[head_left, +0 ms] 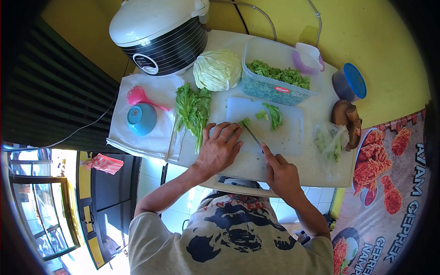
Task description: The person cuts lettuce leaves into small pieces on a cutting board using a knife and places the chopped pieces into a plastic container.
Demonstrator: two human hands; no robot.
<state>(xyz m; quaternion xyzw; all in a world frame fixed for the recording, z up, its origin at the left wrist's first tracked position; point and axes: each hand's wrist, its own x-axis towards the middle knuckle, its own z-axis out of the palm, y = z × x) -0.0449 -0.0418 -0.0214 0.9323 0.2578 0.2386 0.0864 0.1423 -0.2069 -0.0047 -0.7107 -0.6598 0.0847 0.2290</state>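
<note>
My right hand [282, 174] is closed round the handle of a knife [253, 135], whose blade points up and left over the white cutting board [288, 142]. The tip of the blade touches or nearly touches a small green piece of lettuce [245, 122]. My left hand [217, 149] lies over the board's left edge, its fingertips holding that piece down; whatever is under the palm is hidden. Cut lettuce pieces [275, 117] are scattered farther up the board. Left of it rests a bunch of leaf lettuce [192, 110].
Behind the board stand a clear tub [275, 94] of cut lettuce and a cabbage [217, 70]. A rice cooker [160, 39] is at the back left, with a blue bowl [141, 119] and pink ladle [140, 96] nearer. A plastic bag [331, 146] of greens and a blue-lidded container [349, 82] sit right.
</note>
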